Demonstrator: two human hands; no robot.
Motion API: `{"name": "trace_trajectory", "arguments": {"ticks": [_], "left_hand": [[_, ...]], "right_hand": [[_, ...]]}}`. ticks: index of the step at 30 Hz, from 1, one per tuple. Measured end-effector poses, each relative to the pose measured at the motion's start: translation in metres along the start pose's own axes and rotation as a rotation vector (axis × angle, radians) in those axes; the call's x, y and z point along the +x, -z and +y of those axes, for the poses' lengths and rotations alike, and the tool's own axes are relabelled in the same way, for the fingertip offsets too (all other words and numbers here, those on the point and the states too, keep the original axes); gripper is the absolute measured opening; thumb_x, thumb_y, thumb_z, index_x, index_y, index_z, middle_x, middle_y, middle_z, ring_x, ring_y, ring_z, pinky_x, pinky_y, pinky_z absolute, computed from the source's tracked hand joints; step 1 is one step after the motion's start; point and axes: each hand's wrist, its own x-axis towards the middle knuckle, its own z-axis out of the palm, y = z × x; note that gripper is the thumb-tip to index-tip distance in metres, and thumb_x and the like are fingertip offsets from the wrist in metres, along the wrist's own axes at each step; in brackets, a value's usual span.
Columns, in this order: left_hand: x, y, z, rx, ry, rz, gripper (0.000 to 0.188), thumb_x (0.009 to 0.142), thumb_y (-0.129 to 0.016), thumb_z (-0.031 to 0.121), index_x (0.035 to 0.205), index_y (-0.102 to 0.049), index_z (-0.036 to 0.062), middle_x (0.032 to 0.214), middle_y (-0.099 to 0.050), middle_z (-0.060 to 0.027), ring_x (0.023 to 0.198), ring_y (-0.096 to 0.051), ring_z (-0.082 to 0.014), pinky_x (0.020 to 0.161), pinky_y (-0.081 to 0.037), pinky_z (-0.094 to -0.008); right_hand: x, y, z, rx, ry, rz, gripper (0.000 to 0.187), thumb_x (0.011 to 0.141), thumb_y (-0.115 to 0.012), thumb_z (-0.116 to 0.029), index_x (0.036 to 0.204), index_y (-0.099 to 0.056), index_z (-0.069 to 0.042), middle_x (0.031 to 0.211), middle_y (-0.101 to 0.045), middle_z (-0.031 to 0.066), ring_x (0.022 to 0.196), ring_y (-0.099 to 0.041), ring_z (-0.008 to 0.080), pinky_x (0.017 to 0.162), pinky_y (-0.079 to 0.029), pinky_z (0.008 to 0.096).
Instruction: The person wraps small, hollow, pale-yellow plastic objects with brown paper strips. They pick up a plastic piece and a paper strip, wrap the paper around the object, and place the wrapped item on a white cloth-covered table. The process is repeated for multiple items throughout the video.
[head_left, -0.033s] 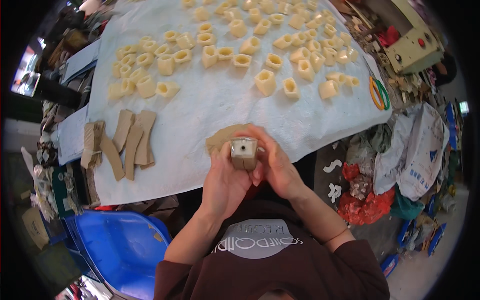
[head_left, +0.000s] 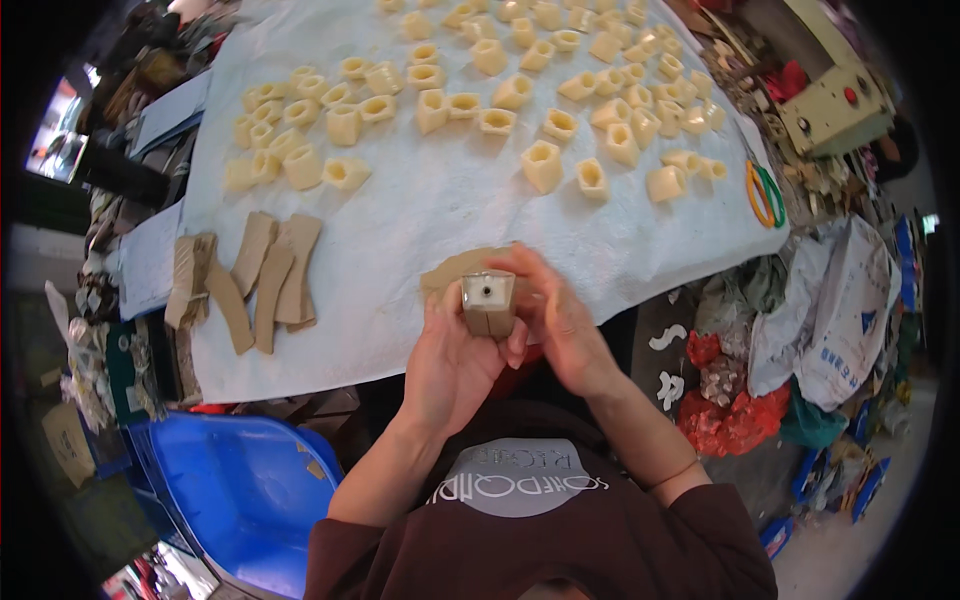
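Near the table's front edge, a small tapered block [head_left: 489,318] stands between my hands. Its white top has a dark round hole, and brown sheet material with a seam covers the side facing me. The fingers of my left hand [head_left: 447,355] are closed around its lower left part. At its right side is my right hand [head_left: 572,338], fingers loosely stretched, the foremost ones reaching over behind the block and slightly blurred. Whether they touch it I cannot tell. Just beyond the block, a flat brown piece [head_left: 447,274] lies on the white cloth [head_left: 400,225].
Several curved brown strips [head_left: 268,285] lie at the left. Many hollow cream pieces [head_left: 541,165] are spread across the far half. Scissors [head_left: 766,193] with orange and green handles lie at the right edge. A blue tub [head_left: 220,490] stands lower left; bags [head_left: 820,310] are at right.
My right hand's fingers have loosened and lifted away from the block's right side. The left hand keeps its hold. The whole view has shifted slightly.
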Motion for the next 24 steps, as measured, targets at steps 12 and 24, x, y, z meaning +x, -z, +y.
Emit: {"name": "trace_trajectory", "arguments": {"ticks": [12,24], "left_hand": [[-0.142,0.123,0.061,1.000,-0.911,1.130,0.027,0.096,-0.031,0.024,0.105,-0.047,0.0039,0.087,-0.049,-0.0036,0.069,-0.045,-0.0073,0.058,-0.036,-0.0195],[-0.284,0.298,0.006,1.649,0.148,1.526,0.023,0.087,-0.047,0.020,0.099,-0.060,0.0055,0.086,-0.056,-0.0155,0.079,-0.053,-0.0320,0.071,-0.041,-0.0439]], "right_hand": [[0.034,0.007,-0.014,-1.209,0.460,-0.095,0.021,0.066,-0.067,0.001,0.082,-0.054,-0.002,0.097,-0.055,0.0089,0.087,-0.050,0.0275,0.074,-0.044,0.0341],[0.063,-0.001,-0.009,-1.558,0.547,-0.254,0.019,0.069,-0.063,-0.003,0.087,-0.055,-0.001,0.091,-0.054,0.0081,0.084,-0.052,0.0259,0.070,-0.046,0.0334]]}}
